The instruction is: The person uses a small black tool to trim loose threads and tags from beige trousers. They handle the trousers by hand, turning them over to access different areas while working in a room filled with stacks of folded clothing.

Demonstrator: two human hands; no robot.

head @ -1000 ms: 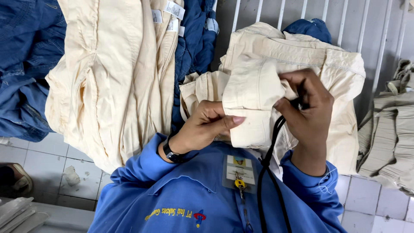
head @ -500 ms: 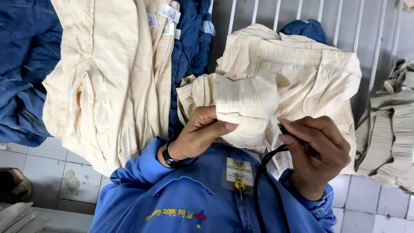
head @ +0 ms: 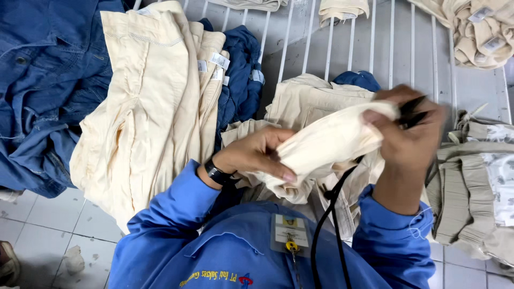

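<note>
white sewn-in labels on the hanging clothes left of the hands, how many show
4 show: one on the cream garment, one beside it, a smaller one below, one on the blue garment. Folds may hide more.

Two hands work at centre frame: the left hand (head: 257,155) and right hand (head: 409,134). One black wristwatch (head: 218,174), one badge (head: 289,233), one black cord (head: 329,225), one white wire rack (head: 332,43) are visible.

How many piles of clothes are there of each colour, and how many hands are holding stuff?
Cream clothing piles: 4, including the hanging stack and the piece being held
Blue clothing piles: 3, the biggest at far left
Olive-grey clothing piles: 1
Hands: 2, left hand and right hand, which also grips small black snips
Total: 10
</note>
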